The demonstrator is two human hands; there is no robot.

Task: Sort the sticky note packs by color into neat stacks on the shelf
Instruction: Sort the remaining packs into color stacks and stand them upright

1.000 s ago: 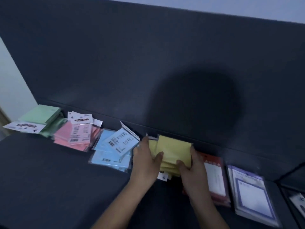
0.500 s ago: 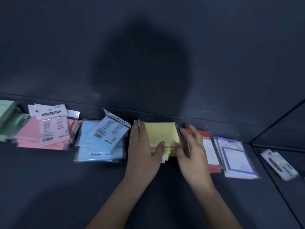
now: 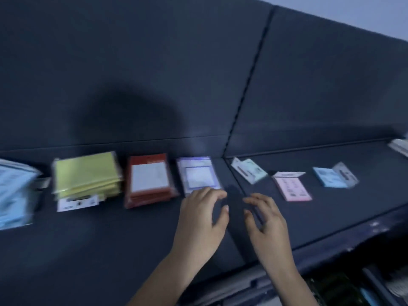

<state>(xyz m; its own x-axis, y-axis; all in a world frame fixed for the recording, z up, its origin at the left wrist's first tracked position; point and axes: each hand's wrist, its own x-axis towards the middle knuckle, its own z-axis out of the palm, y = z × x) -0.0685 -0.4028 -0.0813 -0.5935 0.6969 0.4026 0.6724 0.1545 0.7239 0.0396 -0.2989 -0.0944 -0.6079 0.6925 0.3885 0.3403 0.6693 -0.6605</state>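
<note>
Along the back of the dark shelf stand a blue stack at the far left, a yellow stack, a red stack and a purple-framed stack. Further right lie loose packs: a pale green one, a pink one and a blue one. My left hand hovers just in front of the purple stack with loosely curled fingers and holds nothing. My right hand floats beside it, also empty. The frame is blurred.
A dark panel wall rises behind the shelf, with a seam near the middle. Another pack shows at the far right edge. Below the shelf's front edge at lower right is a cluttered lower level.
Both hands let go of the yellow stack and moved right, past the red stack. The view swung right, bringing the loose packs into sight.
</note>
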